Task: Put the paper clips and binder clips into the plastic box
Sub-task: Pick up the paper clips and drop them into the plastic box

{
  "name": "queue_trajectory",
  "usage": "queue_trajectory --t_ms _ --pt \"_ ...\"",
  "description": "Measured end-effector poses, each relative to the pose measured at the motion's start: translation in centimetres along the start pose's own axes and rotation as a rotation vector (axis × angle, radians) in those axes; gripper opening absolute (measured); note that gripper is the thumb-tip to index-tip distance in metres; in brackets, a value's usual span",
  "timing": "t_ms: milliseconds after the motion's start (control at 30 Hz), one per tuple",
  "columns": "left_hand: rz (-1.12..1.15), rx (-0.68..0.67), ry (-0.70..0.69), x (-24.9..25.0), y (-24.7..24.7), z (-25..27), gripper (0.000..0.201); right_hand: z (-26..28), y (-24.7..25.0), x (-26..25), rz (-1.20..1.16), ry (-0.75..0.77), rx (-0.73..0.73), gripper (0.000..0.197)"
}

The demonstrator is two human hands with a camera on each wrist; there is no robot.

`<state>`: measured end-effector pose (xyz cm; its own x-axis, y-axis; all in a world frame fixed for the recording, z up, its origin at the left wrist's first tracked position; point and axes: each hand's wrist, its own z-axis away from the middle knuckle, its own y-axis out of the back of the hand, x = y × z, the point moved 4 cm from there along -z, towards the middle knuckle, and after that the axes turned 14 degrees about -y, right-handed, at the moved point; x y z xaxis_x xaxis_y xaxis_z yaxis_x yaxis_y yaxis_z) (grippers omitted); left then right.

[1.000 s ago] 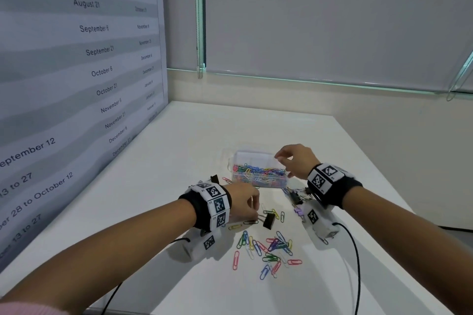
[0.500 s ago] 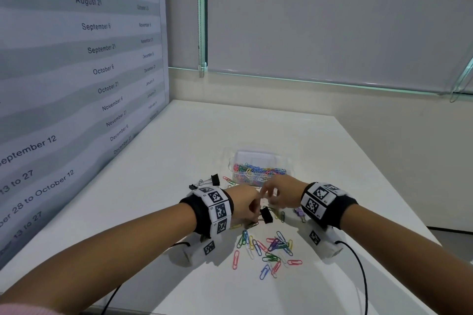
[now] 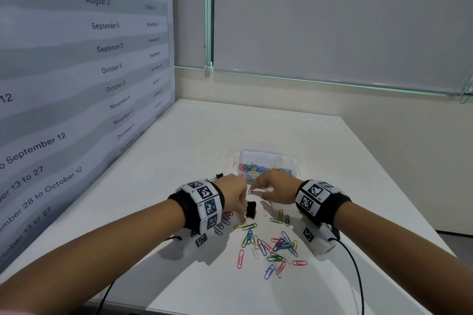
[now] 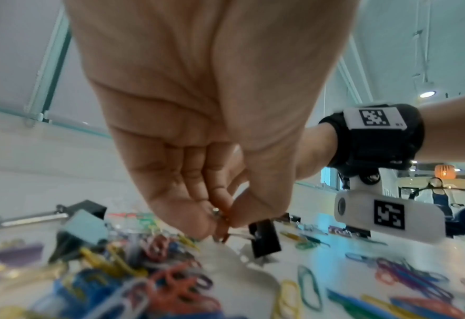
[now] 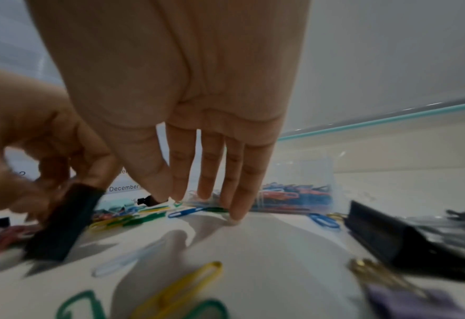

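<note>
A clear plastic box [image 3: 267, 158] holding several coloured paper clips stands mid-table. Just in front of it, my left hand [image 3: 242, 208] pinches the wire handle of a black binder clip [image 3: 250, 210], which hangs tilted just above the table; the left wrist view shows the curled fingers [image 4: 212, 207] on that clip [image 4: 264, 239]. My right hand [image 3: 256, 193] reaches down beside it with straight fingers [image 5: 236, 194], one tip touching the table and holding nothing. Loose coloured paper clips [image 3: 276, 248] lie scattered nearer to me.
Another black binder clip [image 3: 217, 176] lies behind my left wrist. A larger black binder clip [image 5: 390, 237] and a purple one [image 5: 417, 302] lie under my right wrist. A printed wall panel [image 3: 76, 84] borders the white table [image 3: 204, 135] on the left.
My right hand has come back from over the box and dropped to the table beside my left hand. The left hand has kept its hold on the black binder clip, shifting slightly left.
</note>
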<state>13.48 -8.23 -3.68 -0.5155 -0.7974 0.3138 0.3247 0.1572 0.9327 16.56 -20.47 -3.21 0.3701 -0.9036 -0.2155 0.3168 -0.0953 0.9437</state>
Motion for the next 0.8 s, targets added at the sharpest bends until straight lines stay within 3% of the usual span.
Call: queue_trajectory --t_ms 200,333,567,800 --pt "0.092 0.261 0.073 -3.2 3.5 1.5 0.014 -0.5 -1.1 -1.2 0.131 0.022 -0.06 0.029" --pt "0.097 0.374 0.192 -6.4 4.3 2.3 0.017 -0.5 -0.7 -1.2 0.053 -0.002 -0.054 0.021" --pt "0.115 0.329 0.385 -10.3 3.1 3.4 0.01 -1.5 -0.5 -3.3 0.115 0.052 0.003 0.037" --pt "0.0 0.241 0.3 -9.0 3.1 3.6 0.025 -2.4 -1.7 -4.6 0.248 0.062 -0.029 0.038"
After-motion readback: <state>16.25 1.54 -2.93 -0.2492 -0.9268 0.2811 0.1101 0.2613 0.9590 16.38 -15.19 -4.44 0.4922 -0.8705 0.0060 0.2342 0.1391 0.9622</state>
